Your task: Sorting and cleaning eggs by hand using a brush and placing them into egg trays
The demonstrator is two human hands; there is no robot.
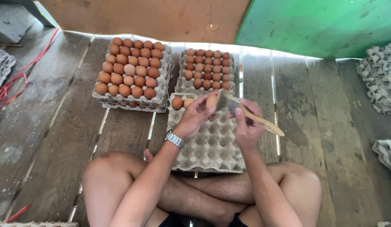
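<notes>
A smooth, pale brown egg sits pinched in the fingertips of the left hand, held above the far end of a grey moulded pulp egg tray whose cupped cells are rough and mostly bare. The left hand is curled closed around the egg, a metal-link wristwatch on its wrist. The right hand is closed in a grip on the light wooden handle of a flat paintbrush, whose dark, splayed bristles lie against the egg. Two more eggs, one darker brown and one pale, rest in the tray's far left cells, just beside the held egg. The tray lies on a floor of worn, grey wooden planks between the person's crossed bare legs. Beyond it stand two stacks of full trays packed with round brown eggs. Empty pulp trays are piled at the right edge, and a red cord trails across the planks at left.
</notes>
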